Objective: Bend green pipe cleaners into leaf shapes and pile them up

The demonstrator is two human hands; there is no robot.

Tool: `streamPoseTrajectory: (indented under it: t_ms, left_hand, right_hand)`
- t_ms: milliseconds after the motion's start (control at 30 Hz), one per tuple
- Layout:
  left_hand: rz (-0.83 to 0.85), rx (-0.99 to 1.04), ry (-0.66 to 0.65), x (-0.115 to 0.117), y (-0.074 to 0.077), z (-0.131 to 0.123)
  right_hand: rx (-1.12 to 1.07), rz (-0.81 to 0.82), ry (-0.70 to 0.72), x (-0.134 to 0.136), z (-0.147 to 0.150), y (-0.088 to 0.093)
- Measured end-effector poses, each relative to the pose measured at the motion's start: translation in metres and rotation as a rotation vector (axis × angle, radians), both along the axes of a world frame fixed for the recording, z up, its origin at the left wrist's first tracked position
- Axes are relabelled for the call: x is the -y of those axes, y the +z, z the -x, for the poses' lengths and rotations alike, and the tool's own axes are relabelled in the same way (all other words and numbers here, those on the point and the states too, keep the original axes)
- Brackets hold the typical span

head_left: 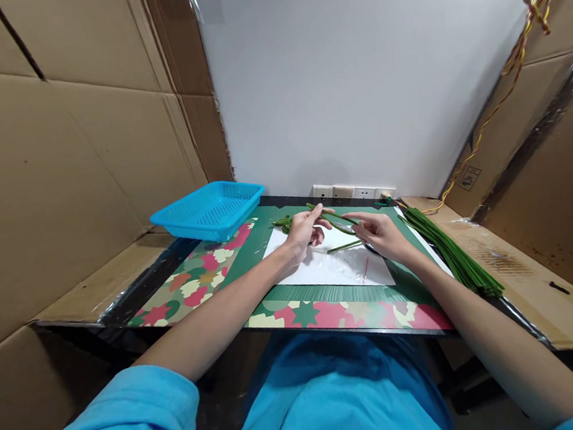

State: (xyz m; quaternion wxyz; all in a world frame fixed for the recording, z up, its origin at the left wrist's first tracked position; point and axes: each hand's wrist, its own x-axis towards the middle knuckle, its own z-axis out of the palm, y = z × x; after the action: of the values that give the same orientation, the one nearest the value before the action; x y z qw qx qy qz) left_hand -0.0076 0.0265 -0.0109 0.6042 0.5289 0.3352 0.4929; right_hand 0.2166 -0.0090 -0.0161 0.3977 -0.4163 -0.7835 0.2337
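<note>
My left hand (306,230) and my right hand (379,232) meet over a white sheet (328,268) on the green mat. Both pinch thin green stems (334,215) that run between them. The fingers of each hand are closed around the stems. One more green stem (344,246) lies on the white sheet under the hands. A small heap of green pieces (283,223) sits just left of my left hand.
A blue plastic basket (209,210) stands at the table's left back. A long bundle of green stems (449,251) lies along the right side. Cardboard walls close in left and right. Wall sockets (352,192) sit behind the table. Twisted yellow-red cable (526,33) hangs at upper right.
</note>
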Motion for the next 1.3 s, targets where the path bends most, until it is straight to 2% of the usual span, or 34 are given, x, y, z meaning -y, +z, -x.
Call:
streamPoseTrajectory:
  t_ms: [233, 433, 900, 1300]
  left_hand:
    - [-0.029, -0.009, 0.045, 0.0017, 0.0007, 0.0002]
    - [-0.009, 0.021, 0.019, 0.0022, 0.0008, 0.0005]
    - [-0.014, 0.089, -0.016, -0.0005, -0.0028, 0.0002]
    - [-0.013, 0.116, -0.05, -0.0026, -0.0054, 0.0014]
  right_hand:
    - [0.112, 0.04, 0.003, -0.0006, 0.0004, -0.0012]
    - [0.172, 0.046, 0.027, 0.002, 0.0008, 0.001]
    - [0.196, 0.035, 0.04, 0.0017, -0.0017, 0.0043]
    - [0.159, 0.056, -0.007, 0.0032, -0.0003, 0.0048]
